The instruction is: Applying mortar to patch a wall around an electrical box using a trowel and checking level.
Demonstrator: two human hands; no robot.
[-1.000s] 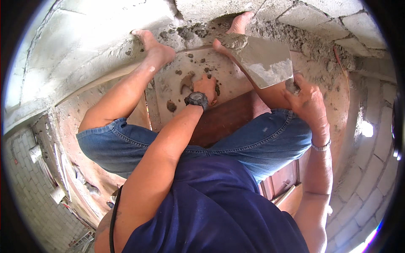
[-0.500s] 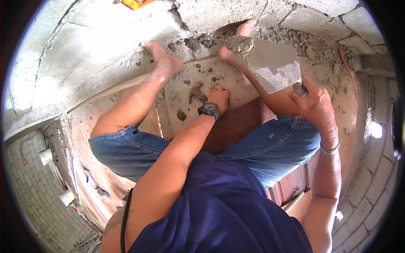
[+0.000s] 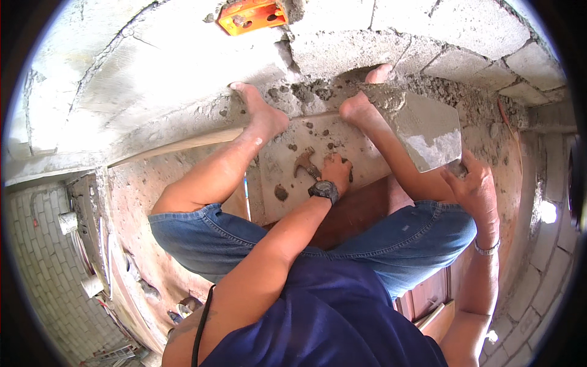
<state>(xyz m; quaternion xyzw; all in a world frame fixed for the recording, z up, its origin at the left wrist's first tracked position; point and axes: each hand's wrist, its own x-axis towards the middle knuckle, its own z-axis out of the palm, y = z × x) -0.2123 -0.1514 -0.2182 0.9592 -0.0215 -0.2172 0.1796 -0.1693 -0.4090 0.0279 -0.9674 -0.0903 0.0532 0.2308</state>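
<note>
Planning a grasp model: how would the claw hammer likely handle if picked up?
The claw hammer probably feels head-heavy, as its head looks like metal. It seems unlikely to roll far, given the curved claw jutting out. Slip is hard to judge: the left hand hides the handle's end.

1 orange plastic piece (image 3: 266,11) lies far ahead; grey block walls (image 3: 36,263) stand left and right.
</note>
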